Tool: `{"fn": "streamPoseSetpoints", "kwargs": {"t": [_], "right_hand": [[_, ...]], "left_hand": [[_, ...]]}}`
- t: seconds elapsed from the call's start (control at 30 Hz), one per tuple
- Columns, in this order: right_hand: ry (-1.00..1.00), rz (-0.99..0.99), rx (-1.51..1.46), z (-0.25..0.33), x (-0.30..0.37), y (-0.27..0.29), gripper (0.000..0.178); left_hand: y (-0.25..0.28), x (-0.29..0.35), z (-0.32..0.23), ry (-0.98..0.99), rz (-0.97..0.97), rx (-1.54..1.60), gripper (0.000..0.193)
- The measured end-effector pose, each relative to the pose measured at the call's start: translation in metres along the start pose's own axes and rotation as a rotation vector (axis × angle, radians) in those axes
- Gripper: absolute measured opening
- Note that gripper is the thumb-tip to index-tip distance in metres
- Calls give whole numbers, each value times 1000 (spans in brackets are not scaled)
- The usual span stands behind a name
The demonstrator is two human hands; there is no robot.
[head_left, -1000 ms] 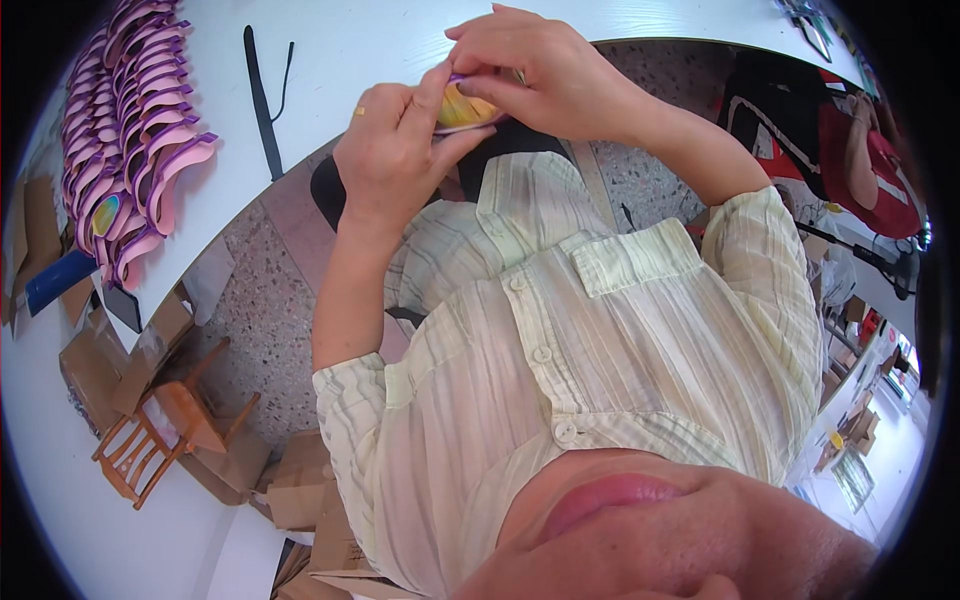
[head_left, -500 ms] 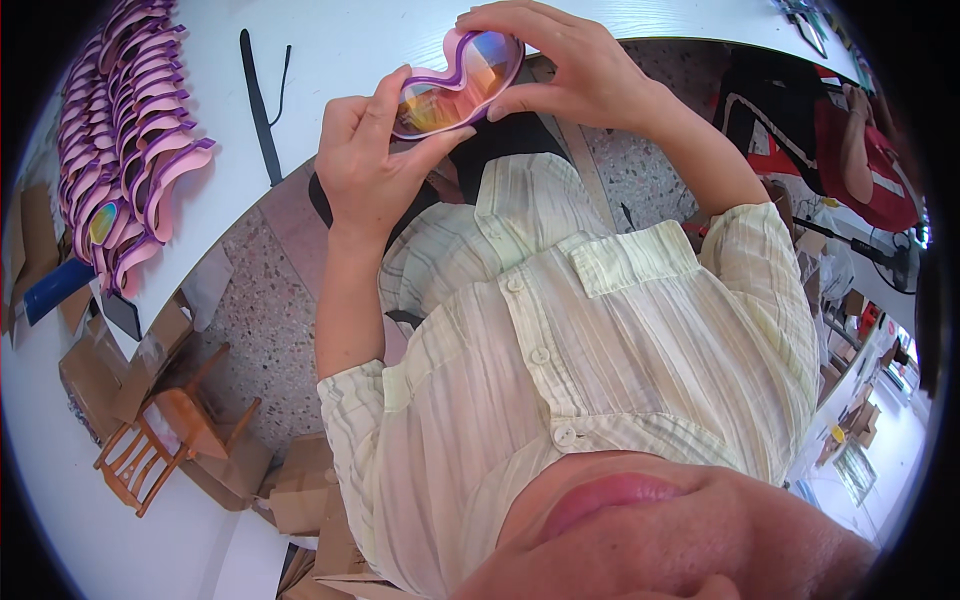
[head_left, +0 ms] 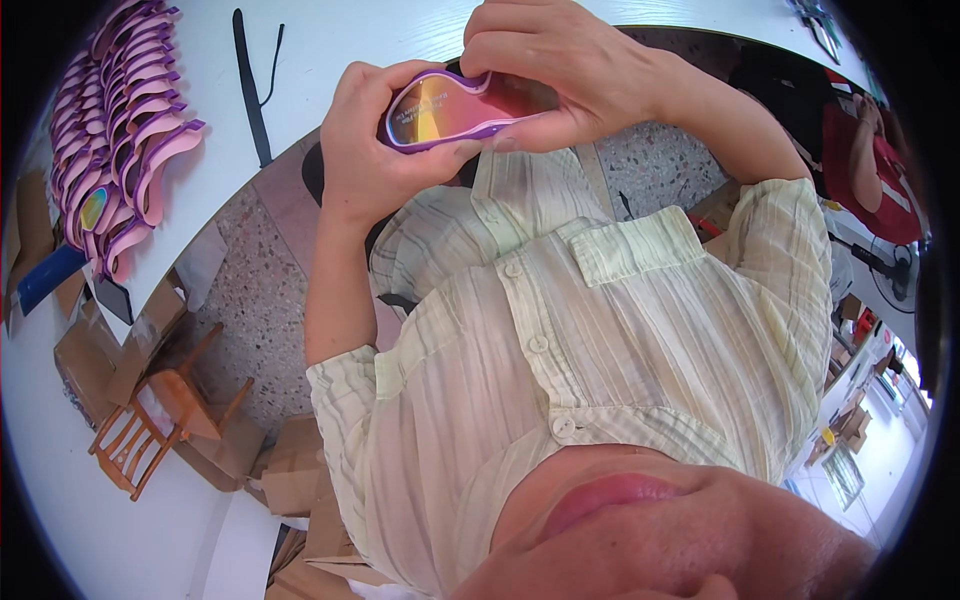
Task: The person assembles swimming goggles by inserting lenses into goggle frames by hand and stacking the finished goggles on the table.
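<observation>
Above the white table's near edge: both hands meet on one goggle lens (head_left: 455, 110), held over the gap between the person's chest and the white table (head_left: 330, 50).
Left hand (head_left: 365, 150): wrapped around the lens's left end, fingers beneath, thumb along the side; clamped on it.
Right hand (head_left: 560, 70): arched over the lens's right half, fingertips pressing its purple rim; also clamped on it.
Lens: mirrored gold-to-pink face turned up, ringed by a purple frame; no strap shows on it.
Done so far, as judged: a long row of pink and purple frames (head_left: 120, 150) lies stacked on the far left of the table, well apart from the hands.
Left to do, as judged: the piece in hand is not yet laid with that row; a black strap (head_left: 250, 85) lies loose on the table between row and hands.
Containers: cardboard boxes (head_left: 290, 470) sit on the floor below the table; their contents cannot be made out.
Beside the boxes: a small wooden chair (head_left: 150, 420).
</observation>
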State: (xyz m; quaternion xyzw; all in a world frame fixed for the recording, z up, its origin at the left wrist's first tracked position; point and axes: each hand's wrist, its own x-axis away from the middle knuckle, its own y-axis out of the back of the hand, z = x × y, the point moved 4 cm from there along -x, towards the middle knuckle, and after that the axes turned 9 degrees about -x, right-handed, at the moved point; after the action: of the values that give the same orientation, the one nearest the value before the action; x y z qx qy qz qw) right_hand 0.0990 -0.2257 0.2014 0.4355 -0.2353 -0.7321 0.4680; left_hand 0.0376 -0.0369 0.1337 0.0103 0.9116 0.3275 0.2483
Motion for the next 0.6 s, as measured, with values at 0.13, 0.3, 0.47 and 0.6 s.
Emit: {"fn": "streamPoseSetpoints", "kwargs": {"t": [0.13,0.3,0.47,0.6], "right_hand": [[29,-84,-120,-6,0,-10,36],[-12,-117,-171,-4,2,-15,35],[-162,-69,-195,-4,12,-25,42],[-309,-1,-218,-13,15,-40,45]], "left_hand": [[-5,0,2,64,45,204,60],[-8,7,0,100,5,261,57],[-23,22,6,162,-53,356,56],[-31,29,22,278,8,395,55]]}}
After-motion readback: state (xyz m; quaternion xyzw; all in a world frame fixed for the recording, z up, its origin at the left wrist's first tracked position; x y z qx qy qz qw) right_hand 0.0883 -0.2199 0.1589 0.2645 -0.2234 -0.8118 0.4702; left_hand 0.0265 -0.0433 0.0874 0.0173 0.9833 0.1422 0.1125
